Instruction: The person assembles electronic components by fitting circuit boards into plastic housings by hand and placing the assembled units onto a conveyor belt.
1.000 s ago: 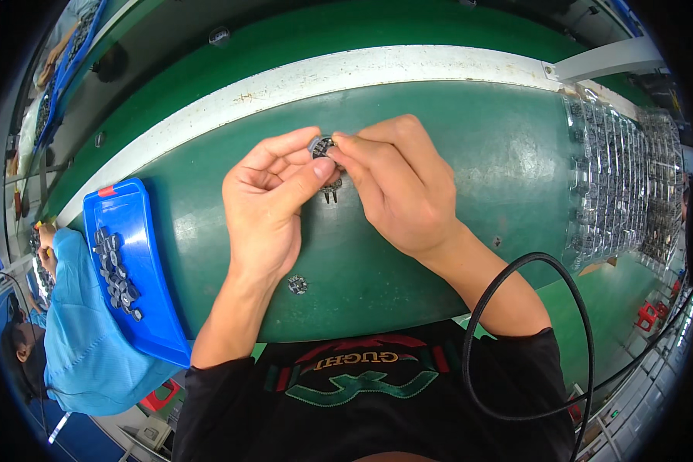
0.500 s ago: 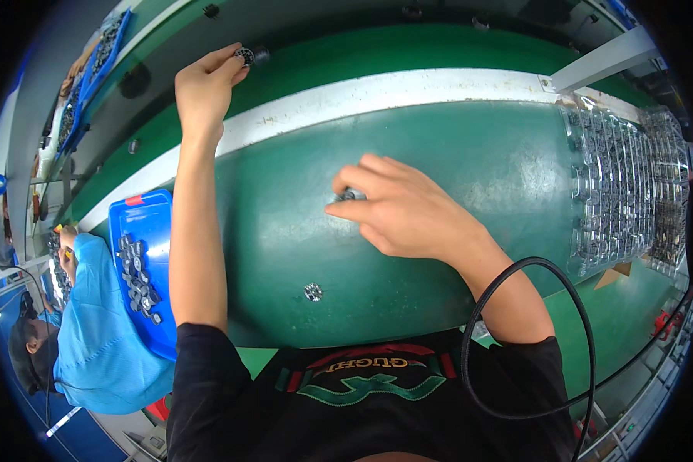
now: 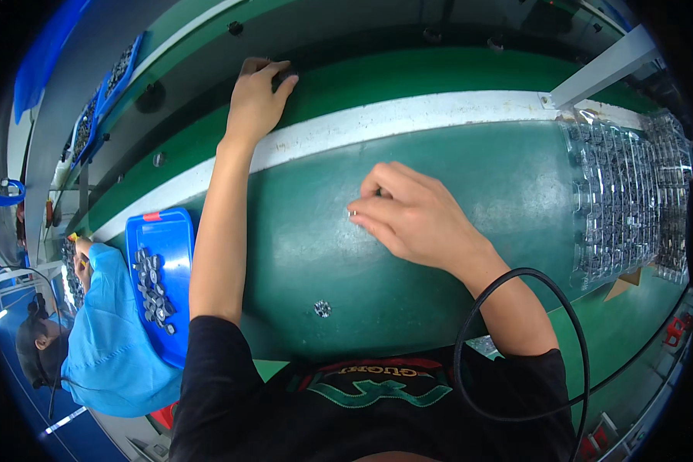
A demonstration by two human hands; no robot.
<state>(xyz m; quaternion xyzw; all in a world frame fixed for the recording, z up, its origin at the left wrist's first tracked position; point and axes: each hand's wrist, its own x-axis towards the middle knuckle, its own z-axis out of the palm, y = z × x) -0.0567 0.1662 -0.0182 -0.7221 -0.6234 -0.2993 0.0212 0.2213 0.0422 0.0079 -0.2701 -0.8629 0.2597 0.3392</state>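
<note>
My left hand (image 3: 256,100) reaches over the white rail to the strip behind it. Its thumb and fingers curl round a small dark round part (image 3: 288,75), partly hidden by them. Over the green mat, my right hand (image 3: 420,215) is closed in a pinch. A sliver of a small shiny metal part (image 3: 353,214) shows at its fingertips; most of it is hidden. Nearer my body, a loose round silver-and-black part (image 3: 322,309) lies on the green mat (image 3: 300,254), apart from both hands.
Left of my forearm stands a blue tray (image 3: 179,254) holding several dark parts. A co-worker in a blue sleeve (image 3: 119,331) is beside it. Stacked clear plastic trays (image 3: 620,204) stand at the right. A black cable (image 3: 458,339) loops over my right arm. Scattered parts dot the strip beyond the white rail (image 3: 408,112).
My left hand has moved right along the far strip; the part at its fingertips is less exposed. My right fingers have drawn together round their part. The whole view has shifted slightly.
</note>
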